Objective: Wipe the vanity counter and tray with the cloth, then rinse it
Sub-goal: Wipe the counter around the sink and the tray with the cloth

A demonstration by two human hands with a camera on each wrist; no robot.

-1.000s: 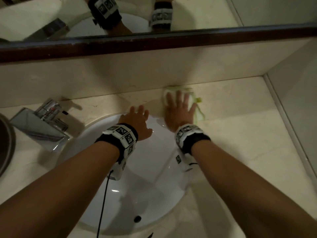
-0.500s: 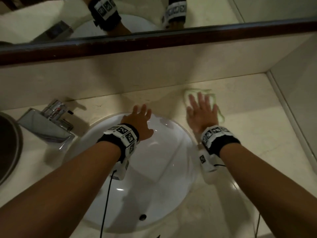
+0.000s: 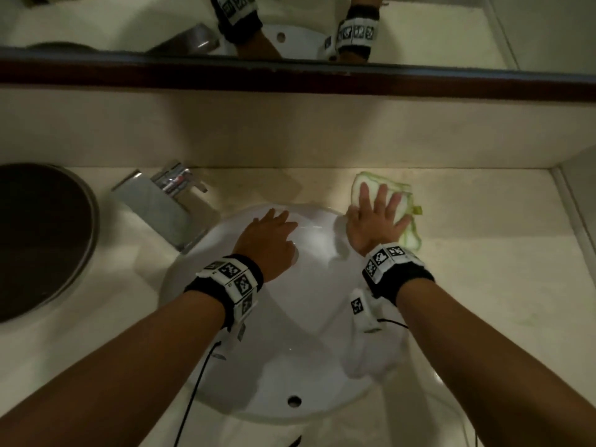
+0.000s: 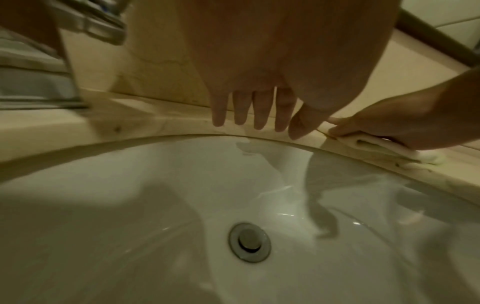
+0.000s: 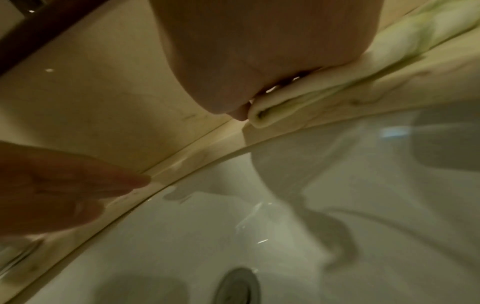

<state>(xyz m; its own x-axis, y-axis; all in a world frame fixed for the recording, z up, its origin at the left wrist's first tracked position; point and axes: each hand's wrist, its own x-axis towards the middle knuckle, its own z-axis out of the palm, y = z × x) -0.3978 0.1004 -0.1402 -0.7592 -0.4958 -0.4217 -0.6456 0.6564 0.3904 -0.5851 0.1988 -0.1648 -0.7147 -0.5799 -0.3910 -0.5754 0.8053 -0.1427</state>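
Observation:
A pale green and white cloth [image 3: 404,204] [image 4: 374,147] [image 5: 324,92] lies folded on the beige marble counter [image 3: 483,285] just behind the sink's right rim. My right hand [image 3: 375,217] [image 5: 259,61] presses flat on it with straight, spread fingers. My left hand [image 3: 271,233] [image 4: 259,115] hovers open over the back of the white sink [image 3: 290,317] [image 4: 233,185], fingers straight and holding nothing; it also shows in the right wrist view as a blurred left hand [image 5: 64,185]. No tray is identifiable for certain.
A chrome faucet [image 3: 161,201] stands at the sink's back left. A dark round basin or dish [image 3: 38,240] sits at the far left. The backsplash and mirror frame [image 3: 290,75] rise behind; a side wall [image 3: 580,188] bounds the counter on the right. The drain [image 4: 249,242] is at the sink's bottom.
My right hand has slid the cloth rightward along the back of the counter, away from the sink's back edge. The left hand has stayed over the sink.

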